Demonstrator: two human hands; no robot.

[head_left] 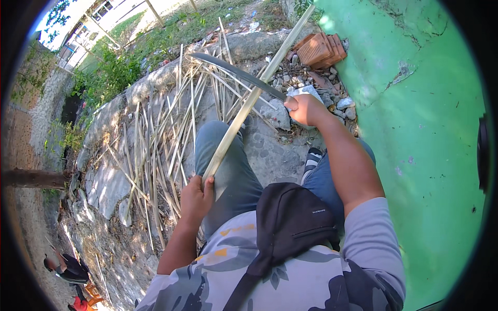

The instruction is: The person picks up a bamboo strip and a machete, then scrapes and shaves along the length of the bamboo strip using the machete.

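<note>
My left hand (197, 198) is closed around the near end of a long pale split bamboo strip (236, 127), which slants up and away to the right across my left thigh. In my right hand (307, 110) is the handle of a machete (233, 68), mostly hidden by my fingers. Its long, dark, slightly curved blade points to the left and crosses the strip near the strip's middle. Whether the blade touches the strip or passes just over it, I cannot tell.
Several thin split strips (166, 135) lie heaped on the concrete ahead and left. Bricks (320, 50) and rubble (340, 101) sit beside the green wall (415, 155) on the right. A black bag (290, 217) hangs across my front. Two people (72, 267) are at the far lower left.
</note>
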